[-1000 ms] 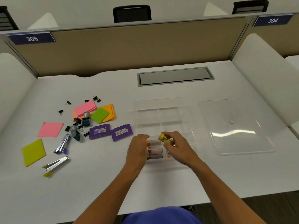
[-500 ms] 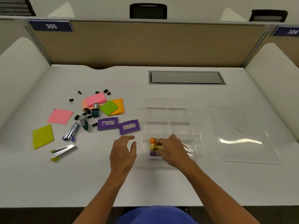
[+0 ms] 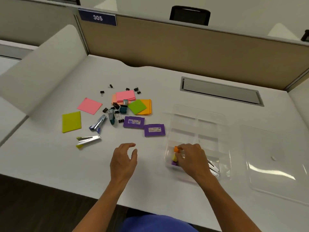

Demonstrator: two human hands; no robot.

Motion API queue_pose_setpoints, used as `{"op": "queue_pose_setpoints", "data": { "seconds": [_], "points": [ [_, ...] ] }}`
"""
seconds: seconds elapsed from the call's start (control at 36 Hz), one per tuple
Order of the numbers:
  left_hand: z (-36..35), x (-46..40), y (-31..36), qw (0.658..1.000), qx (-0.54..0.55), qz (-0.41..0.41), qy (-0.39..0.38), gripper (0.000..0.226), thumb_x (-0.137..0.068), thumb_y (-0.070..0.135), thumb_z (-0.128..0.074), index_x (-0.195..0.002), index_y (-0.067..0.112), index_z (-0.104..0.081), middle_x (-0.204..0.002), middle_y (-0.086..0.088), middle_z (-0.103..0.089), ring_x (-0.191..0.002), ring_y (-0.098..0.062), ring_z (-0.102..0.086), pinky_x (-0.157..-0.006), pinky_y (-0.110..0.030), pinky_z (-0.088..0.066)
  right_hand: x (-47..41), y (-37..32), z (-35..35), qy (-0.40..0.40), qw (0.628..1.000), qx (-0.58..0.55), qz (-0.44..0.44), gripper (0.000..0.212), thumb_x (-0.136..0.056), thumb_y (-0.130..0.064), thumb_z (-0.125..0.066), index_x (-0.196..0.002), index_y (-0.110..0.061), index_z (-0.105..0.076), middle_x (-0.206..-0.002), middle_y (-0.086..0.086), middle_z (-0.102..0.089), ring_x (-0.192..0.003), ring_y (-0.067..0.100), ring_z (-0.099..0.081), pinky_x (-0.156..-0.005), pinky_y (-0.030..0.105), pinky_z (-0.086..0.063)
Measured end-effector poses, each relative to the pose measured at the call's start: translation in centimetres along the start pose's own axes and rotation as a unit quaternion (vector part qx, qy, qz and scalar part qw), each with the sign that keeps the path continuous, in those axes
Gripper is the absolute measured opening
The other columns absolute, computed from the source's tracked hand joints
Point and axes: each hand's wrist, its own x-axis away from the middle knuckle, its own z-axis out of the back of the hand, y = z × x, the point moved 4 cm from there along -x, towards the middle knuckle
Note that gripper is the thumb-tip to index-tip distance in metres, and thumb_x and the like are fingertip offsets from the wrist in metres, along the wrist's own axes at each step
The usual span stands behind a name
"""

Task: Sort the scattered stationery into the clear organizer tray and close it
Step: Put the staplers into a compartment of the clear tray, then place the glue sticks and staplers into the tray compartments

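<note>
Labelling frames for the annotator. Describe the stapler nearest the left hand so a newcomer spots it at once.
Start at the white desk and find the scattered stationery left of the clear tray. At the pile's near edge, closest to the person, lies a silver stapler on its own. Its yellow-green end sets it apart from the blue-tipped stapler just beyond it.

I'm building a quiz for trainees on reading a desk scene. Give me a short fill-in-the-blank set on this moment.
1. The right hand is inside the clear organizer tray, while the left hand hovers over the ____.
2. The number on the blue sign is ____.
3. The clear lid lies on the ____ side of the tray.
4. The two staple boxes beside the tray are ____ in colour.

Missing words: desk; 305; right; purple
</note>
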Motion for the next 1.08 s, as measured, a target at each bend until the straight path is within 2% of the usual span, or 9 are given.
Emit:
{"op": "queue_pose_setpoints", "data": {
  "seconds": [0.14,0.33,0.47,0.61,0.75,0.89,1.0,1.08],
  "points": [
    [2.0,-0.8,-2.8,0.999,-0.011,0.029,0.017,0.028,-0.09,0.023,-0.066,-0.118,0.02,-0.065,-0.122,-0.001,-0.065,-0.109,-0.02,-0.06,-0.087,-0.029,-0.049,-1.0,-2.5,0.4,0.017,0.997,-0.079,0.011,0.032,-0.094,-0.039,-0.058,-0.122,-0.026,-0.066,-0.125,-0.006,-0.066,-0.12,0.021,-0.051,-0.103,0.039,-0.04],
    [5.4,-2.8,-6.2,0.996,-0.039,0.038,0.064,0.036,-0.083,0.016,-0.073,-0.118,0.015,-0.064,-0.126,-0.007,-0.062,-0.121,-0.027,-0.052,-0.098,-0.042,-0.048,-2.4,-7.3,-1.2,-0.027,0.989,-0.131,0.068,0.043,-0.093,-0.04,-0.062,-0.133,-0.028,-0.056,-0.137,-0.007,-0.057,-0.128,0.014,-0.046,-0.103,0.031,-0.042],
    [7.3,-4.2,-8.6,0.994,-0.073,0.057,0.06,0.048,-0.082,0.019,-0.075,-0.127,0.016,-0.059,-0.136,-0.008,-0.053,-0.127,-0.028,-0.044,-0.104,-0.045,-0.041,-3.8,-11.3,-3.0,-0.077,0.981,-0.126,0.126,0.04,-0.094,-0.041,-0.061,-0.133,-0.033,-0.055,-0.137,-0.01,-0.055,-0.126,0.01,-0.048,-0.104,0.03,-0.041],
    [8.3,-5.2,-11.1,0.996,-0.063,0.045,0.046,0.052,-0.082,0.016,-0.074,-0.131,0.013,-0.055,-0.141,-0.008,-0.047,-0.136,-0.027,-0.036,-0.112,-0.042,-0.034,-5.5,-15.7,-5.0,-0.131,0.969,-0.087,0.189,0.041,-0.095,-0.042,-0.057,-0.135,-0.034,-0.05,-0.141,-0.011,-0.051,-0.123,0.009,-0.052,-0.102,0.031,-0.047],
    [8.7,-6.4,-13.3,0.994,-0.093,0.058,0.019,0.056,-0.085,0.017,-0.07,-0.137,0.016,-0.048,-0.152,-0.005,-0.036,-0.145,-0.029,-0.022,-0.116,-0.045,-0.027,-7.3,-20.4,-7.2,-0.151,0.963,-0.011,0.225,0.052,-0.097,-0.041,-0.055,-0.145,-0.03,-0.041,-0.152,-0.005,-0.041,-0.135,0.016,-0.044,-0.106,0.037,-0.043],
    [9.0,-7.3,-14.9,0.99,-0.128,0.058,-0.015,0.062,-0.088,0.019,-0.068,-0.144,0.016,-0.042,-0.158,-0.005,-0.027,-0.148,-0.03,-0.013,-0.118,-0.046,-0.02,-9.0,-24.8,-9.3,-0.155,0.952,0.018,0.262,0.059,-0.096,-0.036,-0.057,-0.149,-0.027,-0.035,-0.155,-0.002,-0.036,-0.133,0.021,-0.047,-0.1,0.038,-0.048],
    [9.1,-7.7,-15.7,0.989,-0.133,0.058,-0.026,0.065,-0.09,0.016,-0.063,-0.148,0.016,-0.034,-0.159,-0.007,-0.023,-0.148,-0.033,-0.011,-0.119,-0.045,-0.015,-10.3,-27.4,-10.6,-0.122,0.946,0.074,0.291,0.061,-0.092,-0.024,-0.063,-0.146,-0.019,-0.036,-0.152,0.002,-0.038,-0.122,0.028,-0.055,-0.085,0.04,-0.054],
    [9.1,-8.0,-15.9,0.987,-0.147,0.055,-0.027,0.061,-0.09,0.011,-0.061,-0.147,0.014,-0.037,-0.156,-0.011,-0.027,-0.146,-0.036,-0.016,-0.119,-0.046,-0.015,-11.1,-28.6,-11.5,-0.13,0.941,0.087,0.3,0.069,-0.088,-0.012,-0.064,-0.148,-0.015,-0.03,-0.157,0.004,-0.028,-0.119,0.033,-0.055,-0.077,0.043,-0.054]
  ]
}}
